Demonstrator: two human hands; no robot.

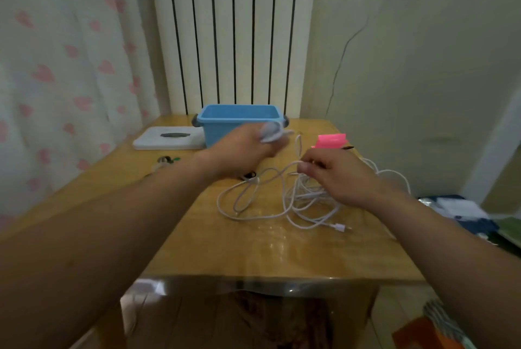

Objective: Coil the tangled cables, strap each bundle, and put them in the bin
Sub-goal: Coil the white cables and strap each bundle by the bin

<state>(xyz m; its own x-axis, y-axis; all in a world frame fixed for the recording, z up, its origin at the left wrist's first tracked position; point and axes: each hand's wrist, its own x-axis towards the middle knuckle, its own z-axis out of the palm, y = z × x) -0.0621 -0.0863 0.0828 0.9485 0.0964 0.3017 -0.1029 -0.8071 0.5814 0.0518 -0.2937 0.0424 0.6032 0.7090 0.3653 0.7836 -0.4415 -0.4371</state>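
A tangle of white cables (282,202) lies on the wooden table (225,250), one plug end (339,226) pointing toward the front right. My left hand (242,148) is raised in front of the blue bin (239,120) and grips a small coil of white cable (272,131); it is blurred by motion. My right hand (335,176) pinches a strand of the same cable above the tangle. The strand runs up from my right fingers to the coil in my left hand.
A pink object (331,141) lies behind my right hand, near the table's right edge. A white flat box (169,138) sits left of the bin. Small dark items (166,161) lie at the left. A radiator stands behind the table.
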